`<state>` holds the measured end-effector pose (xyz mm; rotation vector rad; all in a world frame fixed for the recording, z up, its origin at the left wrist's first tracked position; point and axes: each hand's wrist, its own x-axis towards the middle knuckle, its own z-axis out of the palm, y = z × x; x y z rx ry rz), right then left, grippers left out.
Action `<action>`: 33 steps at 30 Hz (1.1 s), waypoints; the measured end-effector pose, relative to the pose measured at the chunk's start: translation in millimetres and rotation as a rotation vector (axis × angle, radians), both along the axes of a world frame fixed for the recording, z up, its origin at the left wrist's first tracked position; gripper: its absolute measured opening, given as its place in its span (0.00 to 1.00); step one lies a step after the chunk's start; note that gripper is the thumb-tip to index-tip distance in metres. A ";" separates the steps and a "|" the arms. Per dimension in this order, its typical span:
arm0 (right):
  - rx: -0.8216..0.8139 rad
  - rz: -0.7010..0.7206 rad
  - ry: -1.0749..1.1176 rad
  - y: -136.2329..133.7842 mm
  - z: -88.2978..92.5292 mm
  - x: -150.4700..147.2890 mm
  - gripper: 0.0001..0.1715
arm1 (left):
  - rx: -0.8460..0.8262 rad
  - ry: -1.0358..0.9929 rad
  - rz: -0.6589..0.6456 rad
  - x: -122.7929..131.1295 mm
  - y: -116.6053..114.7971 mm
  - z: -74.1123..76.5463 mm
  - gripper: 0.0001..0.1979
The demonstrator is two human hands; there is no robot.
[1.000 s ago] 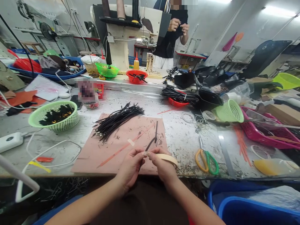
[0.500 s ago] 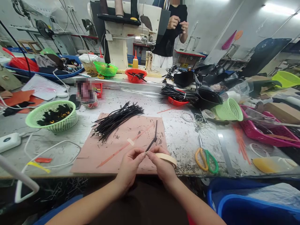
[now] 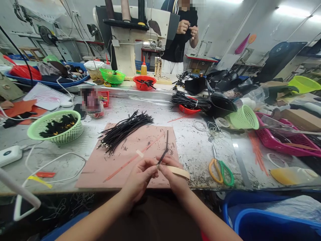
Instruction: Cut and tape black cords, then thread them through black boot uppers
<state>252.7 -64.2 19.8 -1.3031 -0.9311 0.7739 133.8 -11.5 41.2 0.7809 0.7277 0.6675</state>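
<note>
My left hand (image 3: 142, 174) pinches the near end of a black braided cord (image 3: 165, 153), which points away from me over the pink sheet (image 3: 160, 135). Close against it, my right hand (image 3: 173, 174) has its thumb at the same end of the cord. A roll of cream masking tape (image 3: 179, 172) sits in the right hand, held by its fingers. The fingertips hide the cord's tip. On the sheet, a bundle of similar black cords (image 3: 125, 130) lies beyond my left hand, and an orange strip (image 3: 132, 158) with a bit of tape on it runs diagonally.
Right of my hands lie scissors (image 3: 220, 170) with orange and green handles. A green basket (image 3: 56, 129) of black pieces stands at left. Farther back are a red bowl (image 3: 190, 109) under black cords and a sewing machine (image 3: 135, 36). A co-worker (image 3: 180, 36) stands behind it.
My right fingers have shifted around the cord, with the index finger now stretched behind it. The tape roll has tilted slightly. Both hands stay together at the cord's near end.
</note>
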 end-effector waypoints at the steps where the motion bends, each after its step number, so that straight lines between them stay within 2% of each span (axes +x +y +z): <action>1: 0.009 0.039 0.013 0.4 0.4 1.0 0.09 | -0.045 -0.027 -0.005 0.4 -0.6 2.3 0.13; 4: 0.042 0.104 0.084 1.7 1.2 2.0 0.05 | -0.130 -0.065 -0.010 0.9 -2.1 6.6 0.15; 7: 0.047 0.086 0.118 2.7 0.0 1.0 0.03 | -0.160 -0.032 -0.020 0.8 -2.2 5.6 0.16; 9: 0.030 0.037 0.100 2.8 -1.3 -0.2 0.02 | -0.090 0.018 -0.018 -0.3 -1.1 2.8 0.15; 13: -0.051 -0.100 -0.017 1.9 -1.4 -2.1 0.03 | 0.184 0.164 -0.041 -4.0 1.6 -2.5 0.09; 15: -0.061 -0.122 -0.086 1.8 0.4 -1.0 0.03 | 0.225 0.182 -0.056 -5.3 2.2 -2.6 0.08; 17: -0.012 -0.071 -0.135 2.1 3.1 2.2 0.02 | 0.159 0.136 -0.074 -5.6 2.0 -0.8 0.10; 21: 0.117 0.133 -0.153 3.5 8.9 10.9 0.04 | -0.058 0.018 -0.137 -4.6 1.2 4.7 0.14; 27: 0.086 0.296 -0.098 3.8 14.1 16.3 0.08 | -0.113 0.012 -0.259 -4.7 3.3 8.4 0.18; 30: 0.095 0.304 -0.146 3.7 12.5 15.6 0.08 | -0.109 0.075 -0.257 -6.0 5.2 6.1 0.18; 33: 0.056 0.220 -0.258 4.7 10.1 11.5 0.08 | 0.010 0.169 -0.195 -7.9 6.4 4.7 0.17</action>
